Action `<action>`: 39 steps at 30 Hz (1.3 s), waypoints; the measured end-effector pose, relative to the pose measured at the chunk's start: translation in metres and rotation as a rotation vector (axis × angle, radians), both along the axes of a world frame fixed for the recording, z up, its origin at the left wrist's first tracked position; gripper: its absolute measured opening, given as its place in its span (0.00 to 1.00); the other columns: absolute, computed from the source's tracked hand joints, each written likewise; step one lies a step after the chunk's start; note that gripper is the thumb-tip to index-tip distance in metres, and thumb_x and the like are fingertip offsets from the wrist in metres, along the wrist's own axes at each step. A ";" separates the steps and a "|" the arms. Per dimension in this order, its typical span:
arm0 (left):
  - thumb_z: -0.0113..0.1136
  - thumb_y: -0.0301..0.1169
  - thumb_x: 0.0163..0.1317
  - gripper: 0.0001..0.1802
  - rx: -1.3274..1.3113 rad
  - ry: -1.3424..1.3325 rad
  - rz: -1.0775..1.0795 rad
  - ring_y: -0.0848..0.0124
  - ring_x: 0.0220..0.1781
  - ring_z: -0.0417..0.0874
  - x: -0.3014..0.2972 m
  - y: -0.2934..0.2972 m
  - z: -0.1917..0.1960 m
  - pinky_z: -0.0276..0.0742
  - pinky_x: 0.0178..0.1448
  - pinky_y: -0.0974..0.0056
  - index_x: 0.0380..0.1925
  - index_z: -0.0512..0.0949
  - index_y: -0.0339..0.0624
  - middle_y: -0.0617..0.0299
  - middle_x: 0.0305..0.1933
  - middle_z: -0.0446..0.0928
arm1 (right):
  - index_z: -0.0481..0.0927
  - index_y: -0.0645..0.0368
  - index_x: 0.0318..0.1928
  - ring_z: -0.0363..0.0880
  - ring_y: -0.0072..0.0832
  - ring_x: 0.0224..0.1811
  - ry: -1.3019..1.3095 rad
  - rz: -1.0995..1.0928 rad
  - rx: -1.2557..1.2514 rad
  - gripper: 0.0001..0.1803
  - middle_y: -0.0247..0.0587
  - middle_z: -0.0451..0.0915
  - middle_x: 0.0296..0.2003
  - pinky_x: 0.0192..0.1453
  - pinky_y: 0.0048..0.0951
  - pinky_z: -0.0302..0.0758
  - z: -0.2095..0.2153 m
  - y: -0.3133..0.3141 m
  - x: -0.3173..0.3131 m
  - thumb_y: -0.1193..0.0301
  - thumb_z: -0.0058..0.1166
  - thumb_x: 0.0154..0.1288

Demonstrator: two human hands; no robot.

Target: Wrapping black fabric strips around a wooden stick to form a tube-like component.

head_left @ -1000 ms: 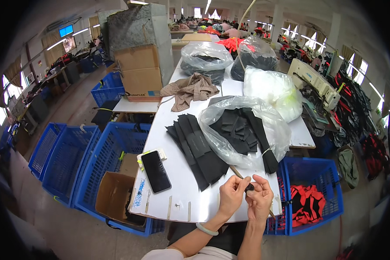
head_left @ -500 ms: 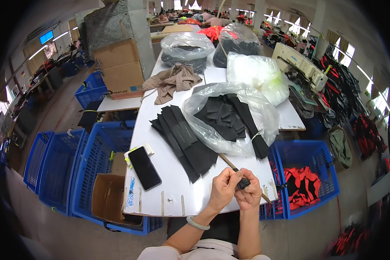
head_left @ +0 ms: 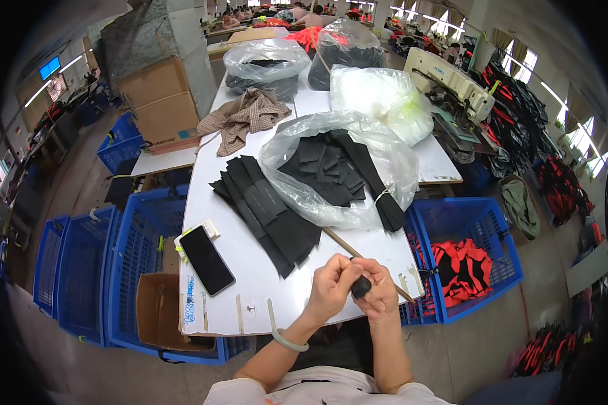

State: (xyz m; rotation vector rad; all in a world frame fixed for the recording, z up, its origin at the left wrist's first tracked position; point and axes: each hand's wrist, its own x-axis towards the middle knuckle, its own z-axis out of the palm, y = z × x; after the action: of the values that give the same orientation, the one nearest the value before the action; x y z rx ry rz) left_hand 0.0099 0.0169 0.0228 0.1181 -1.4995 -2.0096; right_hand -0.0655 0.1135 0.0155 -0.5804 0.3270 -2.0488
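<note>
Near the front edge of the white table, my left hand [head_left: 331,290] and my right hand [head_left: 380,291] meet, both closed on a small black piece [head_left: 361,287] that looks like bunched cloth. Its rounded dark end shows between the fingers; the rest is hidden. A thin wooden stick [head_left: 338,239] lies slantwise on the table beyond and beneath my hands. To their left, long black fabric strips [head_left: 267,209] are fanned out. A clear plastic bag [head_left: 277,169] stands open behind, filled with small black fabric pieces [head_left: 324,172] and a tied bundle of black strips [head_left: 389,210].
A black phone [head_left: 207,260] lies at the table's left. Blue crates [head_left: 125,270] stand to the left, and another blue crate [head_left: 500,270] with red-and-black pieces to the right. A checked cloth [head_left: 243,116], stuffed bags [head_left: 378,101] and a sewing machine [head_left: 449,84] are farther back.
The whole view has shifted, so the table and things on it appear farther left and higher. My hands still pinch the black piece, which shows turned, with a rounder end.
</note>
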 end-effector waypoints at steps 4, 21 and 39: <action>0.51 0.31 0.68 0.10 0.099 -0.054 -0.078 0.86 0.21 0.63 -0.005 0.003 -0.001 0.57 0.23 0.79 0.27 0.66 0.41 0.70 0.23 0.68 | 0.69 0.74 0.55 0.58 0.12 0.06 0.057 -0.152 0.260 0.31 0.46 0.78 0.26 0.09 0.12 0.52 0.011 0.012 -0.013 0.90 0.52 0.44; 0.53 0.24 0.63 0.09 0.225 -0.072 -0.097 0.76 0.32 0.76 -0.024 -0.013 -0.019 0.72 0.35 0.74 0.43 0.73 0.33 0.61 0.31 0.73 | 0.78 0.71 0.45 0.71 0.19 0.13 0.045 -0.406 0.589 0.13 0.43 0.80 0.26 0.17 0.16 0.65 -0.002 0.010 -0.036 0.82 0.54 0.58; 0.56 0.16 0.58 0.11 0.050 -0.143 -0.049 0.74 0.30 0.81 -0.023 0.004 -0.027 0.78 0.36 0.74 0.41 0.75 0.29 0.58 0.33 0.76 | 0.77 0.70 0.40 0.71 0.17 0.15 0.030 -0.449 0.625 0.08 0.41 0.79 0.24 0.18 0.14 0.66 -0.006 0.025 -0.031 0.80 0.56 0.59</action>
State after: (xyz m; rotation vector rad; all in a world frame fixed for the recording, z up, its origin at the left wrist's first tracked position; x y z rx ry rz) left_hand -0.0133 0.0208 -0.0039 0.2532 -1.5531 -2.1168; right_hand -0.0965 0.1385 0.0095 -0.1531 1.1479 -2.1897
